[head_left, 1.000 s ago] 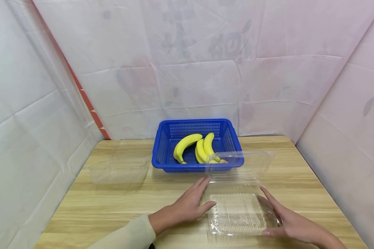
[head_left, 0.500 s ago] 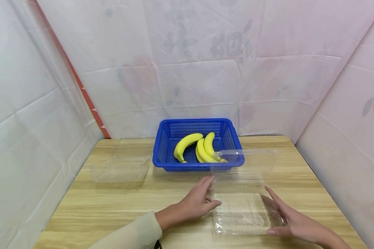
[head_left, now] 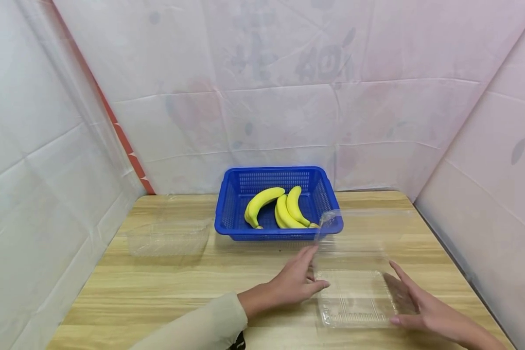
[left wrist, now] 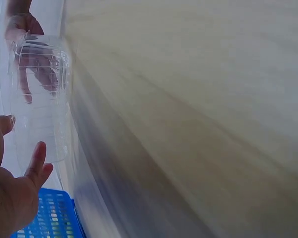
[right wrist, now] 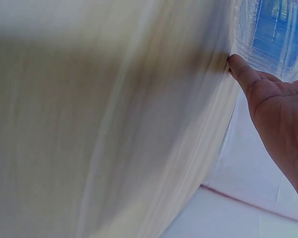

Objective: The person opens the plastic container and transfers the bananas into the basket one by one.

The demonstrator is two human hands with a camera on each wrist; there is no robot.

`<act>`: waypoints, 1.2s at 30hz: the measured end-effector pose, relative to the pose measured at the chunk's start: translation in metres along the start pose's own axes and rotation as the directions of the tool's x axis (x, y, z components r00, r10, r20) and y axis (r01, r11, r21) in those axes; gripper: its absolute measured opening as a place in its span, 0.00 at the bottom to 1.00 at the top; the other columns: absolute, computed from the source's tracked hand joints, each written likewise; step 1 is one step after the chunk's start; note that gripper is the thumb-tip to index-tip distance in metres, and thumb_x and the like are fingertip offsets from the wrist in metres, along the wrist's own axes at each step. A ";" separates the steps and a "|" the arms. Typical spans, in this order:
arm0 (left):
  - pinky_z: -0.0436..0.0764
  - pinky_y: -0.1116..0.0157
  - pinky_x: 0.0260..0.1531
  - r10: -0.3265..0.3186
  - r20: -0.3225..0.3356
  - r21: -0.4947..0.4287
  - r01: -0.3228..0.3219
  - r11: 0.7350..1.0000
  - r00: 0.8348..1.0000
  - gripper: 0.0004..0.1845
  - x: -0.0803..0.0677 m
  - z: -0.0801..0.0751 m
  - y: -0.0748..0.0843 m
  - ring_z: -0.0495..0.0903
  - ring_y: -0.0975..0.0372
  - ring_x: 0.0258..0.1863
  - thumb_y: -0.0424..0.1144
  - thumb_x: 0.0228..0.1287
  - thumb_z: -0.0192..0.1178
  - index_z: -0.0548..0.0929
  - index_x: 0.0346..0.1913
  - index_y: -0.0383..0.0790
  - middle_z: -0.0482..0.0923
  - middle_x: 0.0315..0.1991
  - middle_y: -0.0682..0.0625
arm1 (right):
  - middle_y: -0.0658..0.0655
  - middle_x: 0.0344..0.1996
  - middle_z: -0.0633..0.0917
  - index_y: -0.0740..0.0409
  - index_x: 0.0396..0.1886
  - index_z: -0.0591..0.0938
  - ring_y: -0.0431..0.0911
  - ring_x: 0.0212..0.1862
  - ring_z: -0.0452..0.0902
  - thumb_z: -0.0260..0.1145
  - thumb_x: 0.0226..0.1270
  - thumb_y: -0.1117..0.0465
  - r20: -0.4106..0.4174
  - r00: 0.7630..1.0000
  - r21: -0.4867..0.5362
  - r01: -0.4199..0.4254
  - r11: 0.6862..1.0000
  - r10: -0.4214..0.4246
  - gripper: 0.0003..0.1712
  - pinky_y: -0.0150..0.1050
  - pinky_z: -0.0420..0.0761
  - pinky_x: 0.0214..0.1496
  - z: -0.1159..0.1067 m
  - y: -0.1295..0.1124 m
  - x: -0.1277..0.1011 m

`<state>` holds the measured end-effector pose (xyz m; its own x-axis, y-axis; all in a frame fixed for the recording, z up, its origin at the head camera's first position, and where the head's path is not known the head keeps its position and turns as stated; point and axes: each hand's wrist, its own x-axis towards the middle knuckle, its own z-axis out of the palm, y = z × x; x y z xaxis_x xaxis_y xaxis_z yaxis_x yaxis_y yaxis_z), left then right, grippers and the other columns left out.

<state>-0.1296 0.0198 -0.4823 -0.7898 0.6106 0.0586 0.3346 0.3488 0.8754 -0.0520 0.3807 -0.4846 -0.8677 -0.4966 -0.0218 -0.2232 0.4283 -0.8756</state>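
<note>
Currently, an open clear clamshell box (head_left: 354, 296) on the wooden table (head_left: 157, 291) is flanked by the left hand (head_left: 295, 282) and right hand (head_left: 424, 311), fingers straight against its sides. At 11 o'clock, bananas (head_left: 277, 209) are held in a blue basket (head_left: 232, 209).

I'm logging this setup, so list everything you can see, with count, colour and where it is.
clear clamshell box: one, transparent, lid open, front right of the table, between the two hands
second clear container: one, transparent, left side of the table
basket: one, blue, back centre of the table
bananas: three, yellow, inside the basket
table: one, light wood
backdrop sheets: pale pinkish white, behind and at both sides
left hand: fingers straight against the box's left side
right hand: fingers straight against its right side
</note>
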 end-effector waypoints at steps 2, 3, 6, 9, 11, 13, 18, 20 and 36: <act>0.84 0.80 0.44 0.003 0.000 0.016 -0.003 1.000 1.000 0.49 0.005 0.005 0.003 0.85 0.67 0.52 0.43 0.71 0.73 0.55 0.86 0.44 0.61 0.83 0.44 | 0.51 0.84 0.60 0.58 0.88 0.30 0.15 0.72 0.56 0.69 0.70 0.72 -0.006 1.000 0.007 0.003 1.000 -0.003 0.66 0.16 0.72 0.62 -0.005 0.005 -0.003; 0.84 0.80 0.44 0.002 0.001 0.027 -0.002 1.000 1.000 0.48 0.008 0.007 0.005 0.85 0.70 0.49 0.44 0.71 0.72 0.56 0.86 0.44 0.61 0.83 0.45 | 0.40 0.83 0.60 0.59 0.88 0.30 0.15 0.71 0.56 0.69 0.70 0.73 -0.014 1.000 0.011 0.003 1.000 -0.003 0.66 0.16 0.72 0.62 -0.007 0.007 -0.005; 0.83 0.81 0.43 -0.006 -0.001 0.061 0.006 0.998 1.000 0.48 0.016 0.015 0.011 0.82 0.76 0.42 0.46 0.71 0.72 0.56 0.86 0.47 0.61 0.83 0.49 | 0.18 0.74 0.58 0.60 0.87 0.30 0.14 0.71 0.57 0.67 0.71 0.75 -0.033 0.999 0.010 0.011 1.000 -0.010 0.64 0.15 0.72 0.61 -0.014 0.014 -0.009; 0.82 0.82 0.42 -0.014 0.005 0.088 0.013 0.996 1.000 0.49 0.023 0.023 0.017 0.80 0.80 0.39 0.47 0.71 0.73 0.55 0.86 0.50 0.59 0.84 0.51 | 0.16 0.72 0.58 0.61 0.88 0.31 0.13 0.70 0.58 0.66 0.71 0.75 -0.067 0.998 -0.019 0.002 1.000 -0.004 0.63 0.14 0.72 0.60 -0.020 0.018 -0.015; 0.81 0.82 0.42 -0.019 0.006 0.100 0.019 0.995 1.000 0.49 0.028 0.028 0.020 0.80 0.80 0.39 0.48 0.70 0.73 0.54 0.86 0.52 0.58 0.84 0.51 | 0.15 0.72 0.59 0.59 0.88 0.33 0.11 0.69 0.58 0.66 0.72 0.75 -0.091 0.996 -0.043 -0.026 0.999 0.022 0.62 0.14 0.72 0.58 -0.024 0.020 -0.018; 0.81 0.82 0.42 -0.025 0.003 0.101 0.025 0.995 1.000 0.50 0.032 0.032 0.022 0.80 0.80 0.39 0.48 0.70 0.73 0.54 0.86 0.52 0.59 0.84 0.52 | 0.16 0.72 0.59 0.58 0.89 0.34 0.10 0.69 0.58 0.66 0.72 0.75 -0.110 0.994 -0.073 -0.031 0.997 0.023 0.62 0.14 0.73 0.57 -0.027 0.022 -0.022; 0.81 0.81 0.42 -0.040 -0.007 0.103 0.040 0.994 0.999 0.50 0.044 0.039 0.024 0.80 0.80 0.38 0.50 0.69 0.73 0.55 0.86 0.51 0.63 0.82 0.53 | 0.16 0.73 0.59 0.57 0.89 0.35 0.10 0.68 0.58 0.64 0.71 0.78 -0.132 0.991 -0.084 -0.004 0.996 -0.008 0.61 0.13 0.72 0.57 -0.034 0.028 -0.028; 0.80 0.81 0.42 -0.042 -0.005 0.101 0.042 0.994 0.999 0.50 0.049 0.041 0.024 0.79 0.80 0.38 0.51 0.69 0.73 0.55 0.86 0.52 0.65 0.80 0.52 | 0.16 0.72 0.59 0.57 0.89 0.35 0.10 0.68 0.59 0.63 0.70 0.79 -0.140 0.990 -0.081 0.006 0.997 -0.017 0.61 0.13 0.73 0.57 -0.037 0.031 -0.029; 0.81 0.71 0.57 -0.096 -0.016 0.087 0.097 0.991 0.995 0.54 0.078 0.049 0.024 0.80 0.74 0.54 0.53 0.63 0.77 0.55 0.86 0.56 0.79 0.67 0.55 | 0.13 0.69 0.57 0.54 0.88 0.30 0.09 0.66 0.59 0.58 0.78 0.73 -0.135 0.987 -0.065 -0.097 0.993 0.088 0.57 0.17 0.77 0.53 -0.052 0.038 -0.034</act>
<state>-0.1574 0.1106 -0.4800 -0.8264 0.5627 -0.0182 0.2995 0.4668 0.8321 -0.0541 0.4530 -0.4919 -0.9361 -0.3503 -0.0330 -0.1661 0.5226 -0.8362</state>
